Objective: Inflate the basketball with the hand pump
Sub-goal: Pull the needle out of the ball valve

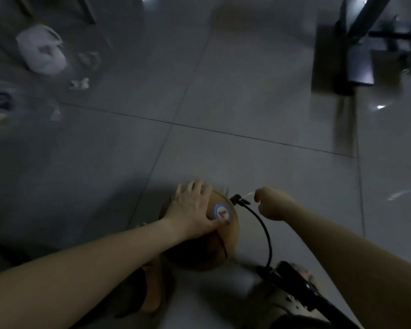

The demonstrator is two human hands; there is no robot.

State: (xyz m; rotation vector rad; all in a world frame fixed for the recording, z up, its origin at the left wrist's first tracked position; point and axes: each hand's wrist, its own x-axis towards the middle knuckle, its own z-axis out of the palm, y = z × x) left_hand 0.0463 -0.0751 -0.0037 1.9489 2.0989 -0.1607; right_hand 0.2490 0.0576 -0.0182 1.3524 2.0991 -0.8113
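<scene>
**Hands on the ball and the hose**

The ball [199,243] sits on the grey floor [105,186], close to the person's feet. The left hand [190,210] lies flat on top of it, fingers spread wide, pressing down. A black hose [263,231] curves from the pump [301,286] up to the ball's far side. The right hand [271,205] is curled near the hose tip. It is too blurry to tell if it pinches anything.

Left hand [190,207] lies flat on the basketball [207,243] on the grey floor [128,150]; right hand [273,205] pinches something pale beside the black hose [263,231]; pump [301,288] near right
</scene>
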